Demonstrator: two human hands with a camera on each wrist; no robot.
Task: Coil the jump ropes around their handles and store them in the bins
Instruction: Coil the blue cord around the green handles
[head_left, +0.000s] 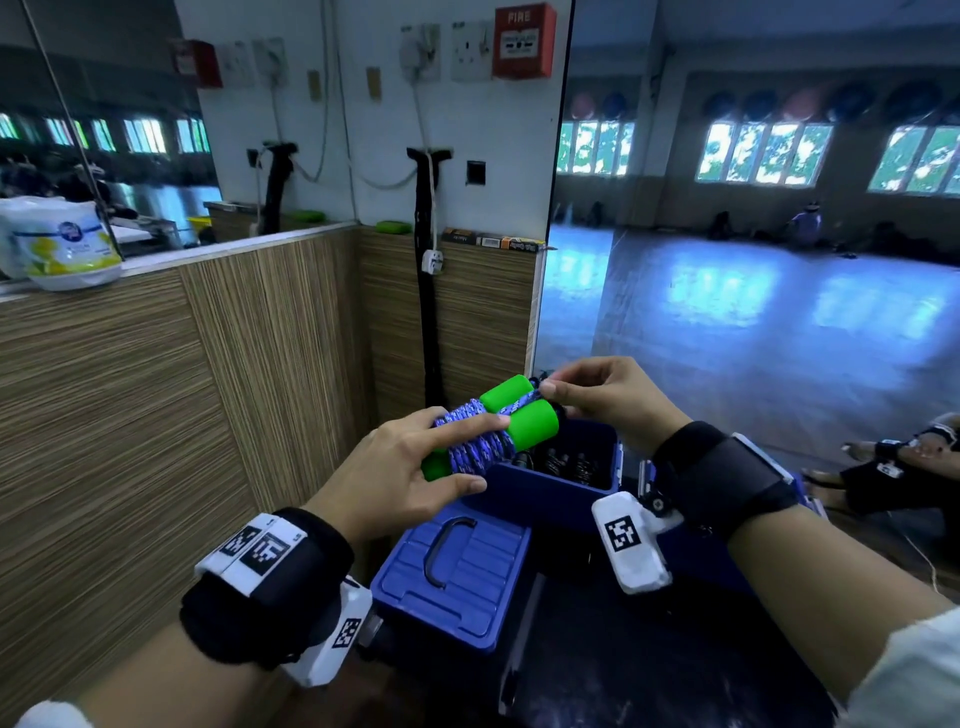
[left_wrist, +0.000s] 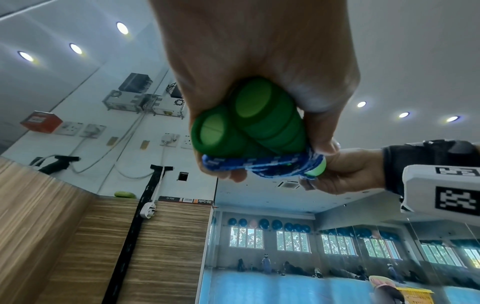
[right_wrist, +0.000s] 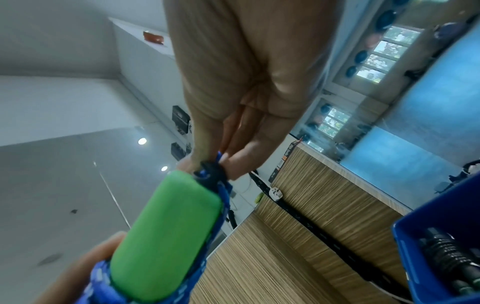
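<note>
Green handles (head_left: 511, 415) wrapped in blue rope (head_left: 475, 441) sit gripped in the left hand (head_left: 400, 467), the right hand (head_left: 602, 400) pinches the rope end, which should be tucked tight before dropping it into the bin (head_left: 545, 493) just below.

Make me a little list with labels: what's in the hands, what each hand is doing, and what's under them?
held thing: jump rope with two green handles side by side, blue-and-white cord wound around their middle
left hand: grips the wrapped bundle
right hand: pinches the rope at the far end of the handles
bin: blue, open, below the bundle, dark items inside
lid: blue with a dark handle, lying nearer the person than the bin
stored yet: no, the bundle is in the air above the bin
</note>
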